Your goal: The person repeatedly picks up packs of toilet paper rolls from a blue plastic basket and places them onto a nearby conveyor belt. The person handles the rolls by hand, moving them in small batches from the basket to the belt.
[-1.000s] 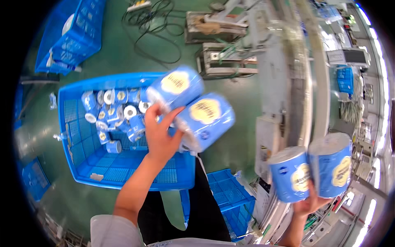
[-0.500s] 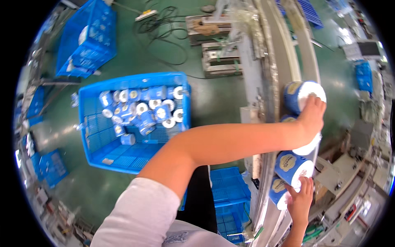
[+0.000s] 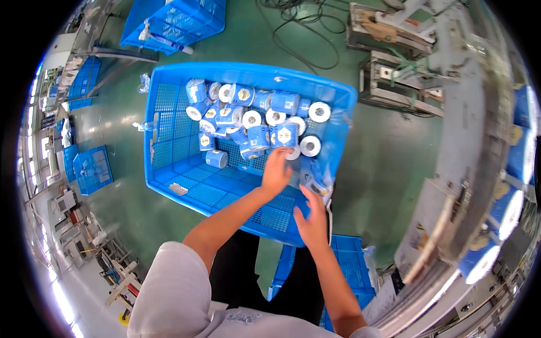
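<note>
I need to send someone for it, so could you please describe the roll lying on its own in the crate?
Find the big blue mesh crate on the green floor. Its far half holds a heap of blue-wrapped rolls. The lone roll lies just in front of that heap on bare mesh, apart from the others, left of the left hand.

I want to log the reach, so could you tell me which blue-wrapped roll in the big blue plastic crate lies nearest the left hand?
The blue-wrapped roll directly above the left hand, its round label facing up; the other rolls lie farther back.
</note>
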Tool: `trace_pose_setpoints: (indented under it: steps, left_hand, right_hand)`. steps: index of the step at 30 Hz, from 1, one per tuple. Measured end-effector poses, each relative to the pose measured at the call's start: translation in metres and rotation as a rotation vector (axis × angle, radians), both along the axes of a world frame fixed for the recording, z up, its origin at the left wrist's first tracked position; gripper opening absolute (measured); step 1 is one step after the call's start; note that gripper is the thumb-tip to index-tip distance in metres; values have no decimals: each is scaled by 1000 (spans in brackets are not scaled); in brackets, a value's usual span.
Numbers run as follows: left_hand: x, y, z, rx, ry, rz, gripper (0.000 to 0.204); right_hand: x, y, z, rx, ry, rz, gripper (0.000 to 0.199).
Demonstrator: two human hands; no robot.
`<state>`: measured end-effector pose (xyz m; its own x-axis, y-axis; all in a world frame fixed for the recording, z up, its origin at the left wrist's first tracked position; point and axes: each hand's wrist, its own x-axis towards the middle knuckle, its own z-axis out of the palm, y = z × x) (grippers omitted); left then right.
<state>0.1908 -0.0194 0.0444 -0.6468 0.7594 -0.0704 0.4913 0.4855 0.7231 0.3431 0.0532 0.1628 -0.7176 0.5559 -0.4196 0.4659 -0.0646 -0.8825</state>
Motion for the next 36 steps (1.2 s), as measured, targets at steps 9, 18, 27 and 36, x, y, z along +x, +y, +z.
trace_pose_setpoints:
  steps: [9,18,27,36]
  left_hand:
    - [-123,-75,-275,-531,-265,514,101]
    - [-71,-196,-295,47,-1020,266,127]
    - [-97,-227,-356,-549,-260,642,70]
    - [-129,-211,-391,-480,-981,685,66]
  right_hand:
    - [-158,8,-382,386,-548,-97,117]
    - [-90,-69,-401,53,-273,93,106]
    - [-104,-43,-433,772,-393,287,47]
    - [-139,-28,-486,862,-568,753,59]
